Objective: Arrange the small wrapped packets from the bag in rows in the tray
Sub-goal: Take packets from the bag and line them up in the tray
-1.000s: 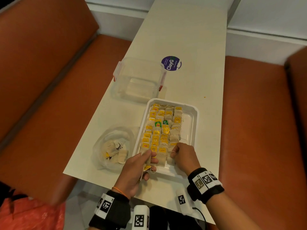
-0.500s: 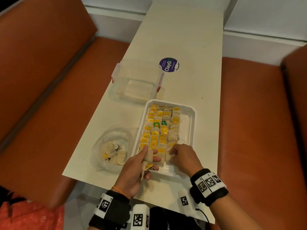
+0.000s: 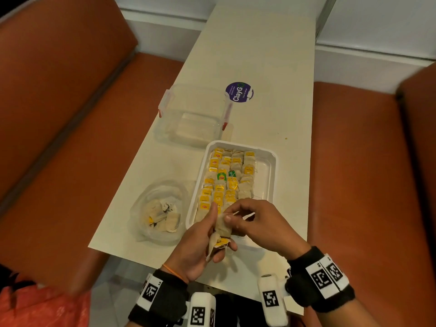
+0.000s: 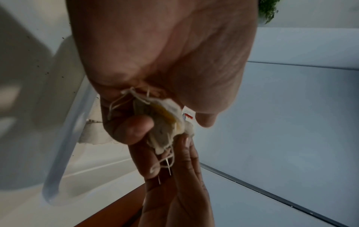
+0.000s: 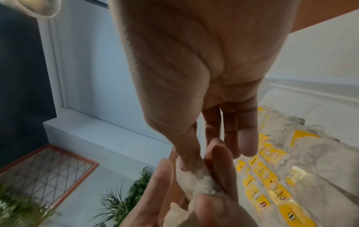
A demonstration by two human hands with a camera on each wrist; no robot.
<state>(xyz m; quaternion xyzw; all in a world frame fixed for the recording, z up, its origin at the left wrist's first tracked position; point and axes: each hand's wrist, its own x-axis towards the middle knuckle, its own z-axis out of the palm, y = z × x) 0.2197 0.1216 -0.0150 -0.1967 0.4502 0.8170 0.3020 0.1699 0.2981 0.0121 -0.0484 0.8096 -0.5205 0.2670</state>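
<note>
A white tray (image 3: 269, 175) on the table holds several rows of beige packets with yellow tags (image 3: 226, 182). Over the tray's near end my left hand (image 3: 207, 234) grips a small bunch of packets (image 3: 220, 228) with strings and a yellow tag hanging out. My right hand (image 3: 247, 215) meets it from the right and pinches the top packet of that bunch between thumb and forefinger. The left wrist view shows the bunch (image 4: 165, 122) squeezed in my curled fingers. In the right wrist view my fingertips (image 5: 192, 162) pinch a beige packet (image 5: 200, 179). A clear plastic bag (image 3: 160, 211) left of the tray holds more packets.
A clear lidded plastic box (image 3: 193, 116) with red clips stands behind the tray. A round purple sticker (image 3: 239, 92) lies on the cream table (image 3: 259, 55). Orange bench seats flank the table on both sides. The tray's right strip is bare.
My right hand left the packets at the tray's near end and moved to the left hand's bunch, now pinching a packet there. The left hand rose slightly with its bunch.
</note>
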